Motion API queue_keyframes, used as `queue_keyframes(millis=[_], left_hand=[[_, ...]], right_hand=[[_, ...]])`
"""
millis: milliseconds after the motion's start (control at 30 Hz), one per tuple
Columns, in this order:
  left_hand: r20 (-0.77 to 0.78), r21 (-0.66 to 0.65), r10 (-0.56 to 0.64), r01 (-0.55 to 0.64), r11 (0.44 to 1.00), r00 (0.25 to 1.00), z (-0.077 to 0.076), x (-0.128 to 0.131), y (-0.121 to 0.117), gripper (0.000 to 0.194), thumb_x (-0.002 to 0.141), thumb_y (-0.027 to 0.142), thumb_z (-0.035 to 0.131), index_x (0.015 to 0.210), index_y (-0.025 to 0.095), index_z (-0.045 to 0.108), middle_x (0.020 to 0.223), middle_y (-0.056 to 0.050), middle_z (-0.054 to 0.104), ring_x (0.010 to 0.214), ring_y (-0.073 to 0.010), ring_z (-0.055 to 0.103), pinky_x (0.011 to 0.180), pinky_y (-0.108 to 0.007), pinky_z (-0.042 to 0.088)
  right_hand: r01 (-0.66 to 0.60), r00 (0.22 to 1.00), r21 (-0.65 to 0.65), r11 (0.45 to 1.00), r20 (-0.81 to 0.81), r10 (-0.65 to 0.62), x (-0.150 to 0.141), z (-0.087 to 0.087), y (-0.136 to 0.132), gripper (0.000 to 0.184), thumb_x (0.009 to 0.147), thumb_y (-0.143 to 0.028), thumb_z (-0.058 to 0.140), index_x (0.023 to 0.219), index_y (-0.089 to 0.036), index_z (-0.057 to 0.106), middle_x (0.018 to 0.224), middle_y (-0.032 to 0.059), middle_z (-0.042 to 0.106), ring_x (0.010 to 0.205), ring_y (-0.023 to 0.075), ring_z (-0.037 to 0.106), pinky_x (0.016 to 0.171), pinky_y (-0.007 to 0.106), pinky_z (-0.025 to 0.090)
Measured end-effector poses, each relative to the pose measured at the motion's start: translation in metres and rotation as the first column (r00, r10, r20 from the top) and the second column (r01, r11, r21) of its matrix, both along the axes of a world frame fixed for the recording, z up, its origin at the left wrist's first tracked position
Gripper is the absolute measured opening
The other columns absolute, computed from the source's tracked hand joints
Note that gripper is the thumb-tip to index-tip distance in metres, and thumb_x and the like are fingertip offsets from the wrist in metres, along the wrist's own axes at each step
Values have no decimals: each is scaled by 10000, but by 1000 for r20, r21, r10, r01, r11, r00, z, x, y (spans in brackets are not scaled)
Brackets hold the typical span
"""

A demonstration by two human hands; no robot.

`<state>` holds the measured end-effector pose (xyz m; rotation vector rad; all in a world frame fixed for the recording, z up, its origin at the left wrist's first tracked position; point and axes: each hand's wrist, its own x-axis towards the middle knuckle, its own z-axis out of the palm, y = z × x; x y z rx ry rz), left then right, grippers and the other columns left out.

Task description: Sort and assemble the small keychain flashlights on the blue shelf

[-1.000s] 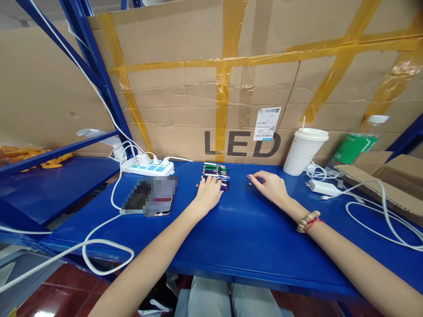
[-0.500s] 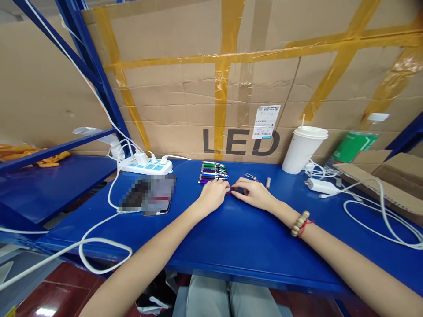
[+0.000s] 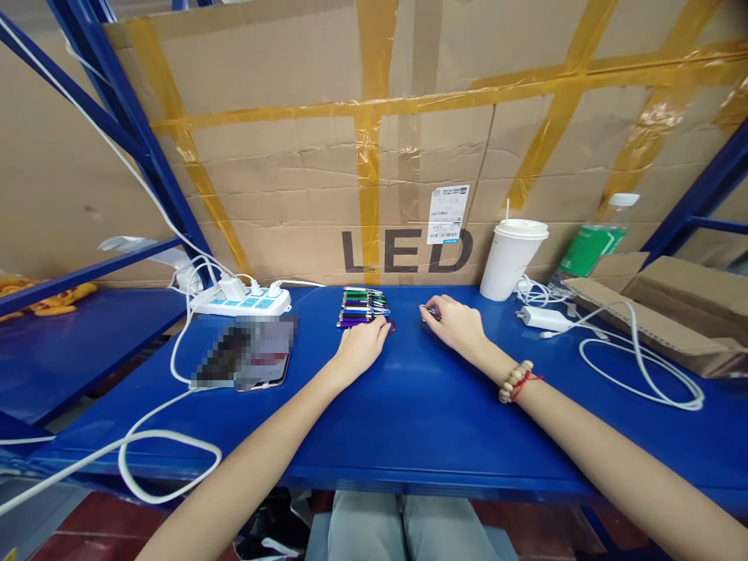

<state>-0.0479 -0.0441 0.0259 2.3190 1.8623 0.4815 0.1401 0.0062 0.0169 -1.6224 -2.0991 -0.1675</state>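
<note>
On the blue tabletop, a row of slim metal pen-like tubes (image 3: 356,307) in green, black, blue and purple lies side by side, cords toward the right. My left hand (image 3: 361,344) is closed at the near end of this row, and a small red cord (image 3: 393,327) pokes out past its fingertips. The body of the thing on that cord is hidden under the fingers. Farther right, my right hand (image 3: 454,321) rests on the table with thumb and fingers curled together. A bit of something dark and shiny shows at its fingertips, too small to name.
A white power strip (image 3: 242,301) and phone-like devices (image 3: 266,366) lie left, with a looped white cable (image 3: 169,432). To the right stand a white lidded cup (image 3: 511,261), a green-labelled bottle (image 3: 593,245), a charger (image 3: 543,318) and an open carton (image 3: 689,308). Cardboard (image 3: 280,195) rises behind.
My hands have moved apart: the right one away from the red cord, over where a small clip and grey cylinder lay. The left keeps the red cord beside the row. The view has shifted right.
</note>
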Motion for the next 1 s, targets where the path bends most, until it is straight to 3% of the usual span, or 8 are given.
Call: queue_keyframes(millis=[100, 200, 333, 467, 567, 700, 833, 1000], left_hand=[[120, 11, 12, -13, 1000, 993, -1, -2, 2, 315, 923, 337, 295, 1006, 216, 574, 938, -77, 671, 859, -213, 631, 692, -256, 419], [320, 18, -15, 10, 1000, 947, -5, -3, 5, 282, 908, 339, 339, 905, 223, 596, 752, -35, 648, 705, -180, 611, 626, -229, 389], [520, 20, -54, 51, 998, 853, -12, -4, 11, 277, 885, 355, 379, 776, 198, 579, 497, 31, 480, 477, -123, 479, 549, -209, 347], [550, 11, -60, 65, 998, 833, -16, -3, 14, 300, 867, 385, 390, 711, 185, 550, 458, 40, 453, 447, -113, 448, 510, -205, 322], [542, 9, -64, 71, 997, 838, -16, -1, 13, 318, 861, 388, 387, 677, 179, 540, 451, 37, 457, 438, -108, 432, 494, -205, 313], [608, 1, -59, 73, 997, 792, -17, 2, 12, 316, 858, 367, 379, 661, 167, 523, 459, 38, 456, 436, -94, 415, 476, -200, 306], [709, -89, -16, 113, 990, 705, -17, 6, 12, 318, 847, 363, 381, 615, 164, 470, 421, 54, 420, 389, -71, 376, 440, -189, 287], [791, -263, 172, 72, 962, 587, -9, 9, 10, 261, 834, 281, 367, 617, 164, 451, 388, 75, 386, 331, -44, 310, 394, -167, 250]], right_hand=[[145, 988, -30, 989, 56, -143, 6, -2, 5, 335, 886, -448, 405, 865, -185, 610, 930, 78, 630, 707, 193, 611, 530, 264, 306], [144, 989, -68, 987, 45, -142, 8, -6, 9, 344, 889, -458, 397, 846, -185, 602, 914, 81, 625, 739, 202, 608, 552, 267, 331], [-13, 998, -91, 996, -56, 8, 7, -11, 11, 293, 902, -401, 389, 830, -205, 594, 881, 47, 623, 794, 184, 595, 570, 257, 375], [-146, 984, 103, 984, -91, 155, 1, -7, 5, 249, 905, -339, 399, 963, -206, 601, 936, 54, 618, 882, 193, 581, 702, 289, 442], [-370, 916, 196, 908, -83, 392, -8, -2, -6, 289, 925, -324, 365, 1080, -210, 580, 1005, 62, 615, 936, 186, 576, 798, 301, 458], [-646, 754, 154, 747, -20, 656, -19, -3, -15, 333, 933, -328, 354, 1190, -225, 537, 1081, 68, 607, 985, 185, 575, 860, 325, 467], [-674, 725, 155, 722, -48, 687, -21, -8, -14, 346, 932, -349, 368, 1214, -236, 535, 1062, 69, 618, 961, 185, 594, 823, 323, 492], [-660, 739, 143, 738, -55, 672, -18, -12, -9, 348, 912, -391, 419, 1186, -238, 569, 982, 58, 642, 900, 181, 613, 752, 293, 503]])
